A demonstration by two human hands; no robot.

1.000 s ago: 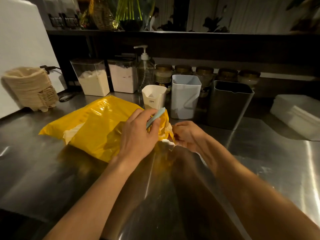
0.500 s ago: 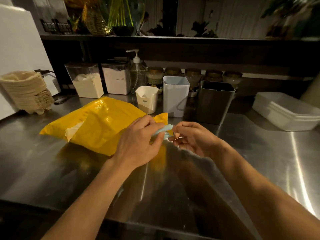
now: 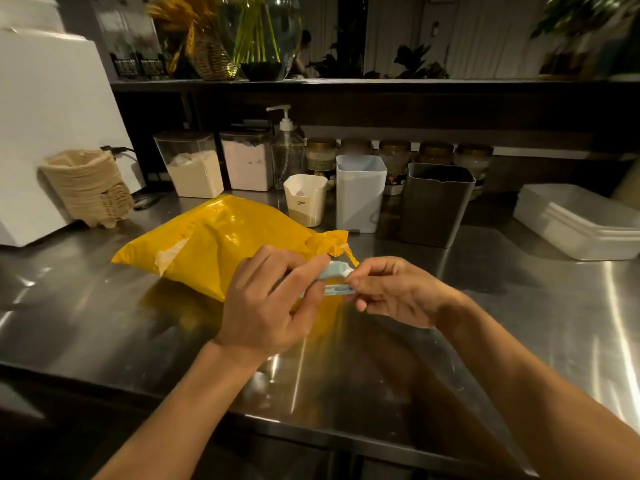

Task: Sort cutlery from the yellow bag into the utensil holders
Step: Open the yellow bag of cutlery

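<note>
A full yellow bag (image 3: 221,244) lies on the steel counter (image 3: 519,306), its mouth pointing right. My left hand (image 3: 270,306) grips a light blue clip-like tool (image 3: 332,278) just in front of the bag's mouth. My right hand (image 3: 391,292) pinches the tool's right end with fingertips. Behind the bag stand three holders in a row: a small cream one (image 3: 306,199), a taller white one (image 3: 360,192) and a dark grey one (image 3: 436,202). No cutlery shows; the bag hides its contents.
At the back stand two clear canisters (image 3: 221,164), a pump bottle (image 3: 286,150) and several jars (image 3: 394,157). A woven basket (image 3: 88,185) sits at the left, a white lidded tray (image 3: 578,220) at the right. The counter's front edge runs below my forearms.
My left hand brought the blue tool down from the bag's top to in front of its mouth. My right hand let go of the bag's edge and took the tool's end.
</note>
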